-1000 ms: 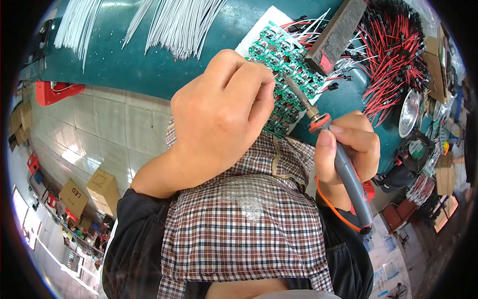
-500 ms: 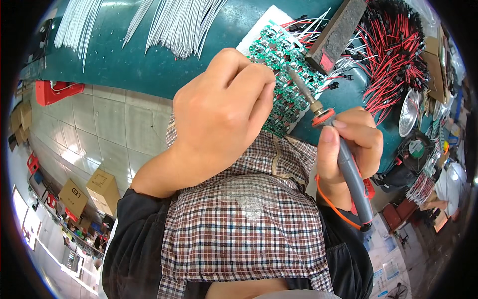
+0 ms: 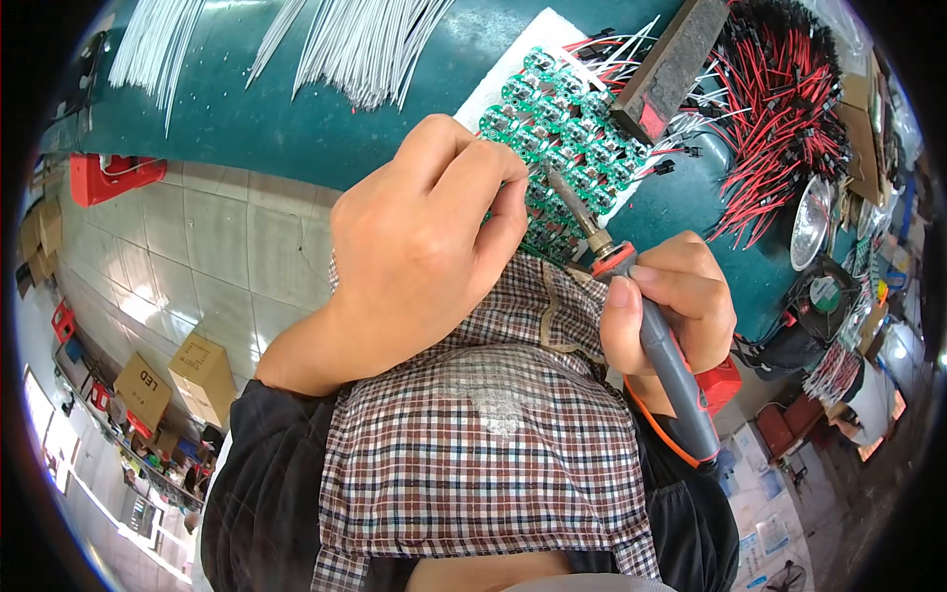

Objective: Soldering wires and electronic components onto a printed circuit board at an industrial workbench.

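Note:
My right hand (image 3: 681,306) grips a grey soldering iron (image 3: 671,380) with a red collar, its thumb and fingers wrapped round the handle. The iron's metal tip points up and left, over a panel of small round green circuit boards (image 3: 567,123); whether it touches one I cannot tell. Under the panel lies a white slab (image 3: 543,32). My left hand (image 3: 424,227) is closed at the panel's left side, fingers curled and thumb pressed in. Its fingertips are close to the iron's tip, and anything pinched in them is hidden by the hand.
A dark bar (image 3: 671,69) rests across the panel's upper right, beside red, black and white leads (image 3: 779,138). Bundles of white wires (image 3: 365,49) lie on the green table (image 3: 247,138). A metal dish (image 3: 809,222) and a small fan (image 3: 824,294) stand at the right.
My right hand has moved left and a little nearer to me, bringing the iron's tip lower on the panel. My left hand has shifted slightly left, staying closed.

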`<control>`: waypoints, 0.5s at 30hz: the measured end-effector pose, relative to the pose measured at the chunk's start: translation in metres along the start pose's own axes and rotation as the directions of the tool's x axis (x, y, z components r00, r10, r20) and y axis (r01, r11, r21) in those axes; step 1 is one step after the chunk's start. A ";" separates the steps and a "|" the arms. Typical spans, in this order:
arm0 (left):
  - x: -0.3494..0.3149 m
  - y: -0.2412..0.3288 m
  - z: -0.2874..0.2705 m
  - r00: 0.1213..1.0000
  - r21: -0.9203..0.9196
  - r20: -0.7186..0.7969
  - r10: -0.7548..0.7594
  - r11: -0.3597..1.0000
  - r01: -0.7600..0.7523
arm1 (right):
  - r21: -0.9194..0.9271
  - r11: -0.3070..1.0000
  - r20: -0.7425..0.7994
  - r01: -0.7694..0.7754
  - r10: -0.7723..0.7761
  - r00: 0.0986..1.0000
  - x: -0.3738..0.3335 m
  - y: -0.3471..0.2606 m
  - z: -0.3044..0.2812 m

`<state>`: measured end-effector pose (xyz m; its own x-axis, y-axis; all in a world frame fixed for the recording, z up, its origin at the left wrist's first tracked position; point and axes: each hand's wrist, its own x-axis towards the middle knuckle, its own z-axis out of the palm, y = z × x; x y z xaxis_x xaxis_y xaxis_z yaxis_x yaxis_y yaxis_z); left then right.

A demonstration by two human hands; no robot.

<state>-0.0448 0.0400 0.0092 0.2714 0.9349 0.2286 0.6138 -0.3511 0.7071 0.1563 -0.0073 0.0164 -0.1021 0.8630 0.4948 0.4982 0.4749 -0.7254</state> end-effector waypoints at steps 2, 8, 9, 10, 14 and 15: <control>0.000 0.001 -0.001 1.000 0.006 0.018 0.003 1.000 -0.003 | -0.006 1.000 0.011 0.000 0.001 1.000 -0.001 -0.001 0.001; -0.002 -0.005 0.003 0.998 -0.002 0.009 0.055 0.998 -0.055 | -0.030 1.000 -0.001 0.008 -0.008 1.000 -0.004 -0.004 0.004; -0.002 -0.005 0.003 0.997 -0.023 -0.005 0.081 0.996 -0.081 | -0.040 0.999 0.005 0.004 -0.004 1.000 -0.004 -0.005 0.003; -0.002 -0.005 0.003 0.997 -0.023 -0.006 0.080 0.996 -0.080 | -0.050 0.999 0.012 0.000 0.000 1.000 -0.004 -0.006 0.003; -0.003 -0.003 0.000 0.999 -0.033 0.003 0.053 0.998 -0.053 | -0.057 0.998 0.014 0.002 -0.001 1.000 -0.005 -0.006 0.003; -0.004 -0.002 -0.001 0.999 -0.030 -0.004 0.032 0.999 -0.032 | -0.072 0.997 -0.010 0.005 -0.005 1.000 -0.006 -0.007 0.001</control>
<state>-0.0480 0.0371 0.0073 0.2875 0.9236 0.2537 0.5824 -0.3789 0.7192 0.1522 -0.0154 0.0184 -0.0958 0.8586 0.5036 0.5585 0.4652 -0.6868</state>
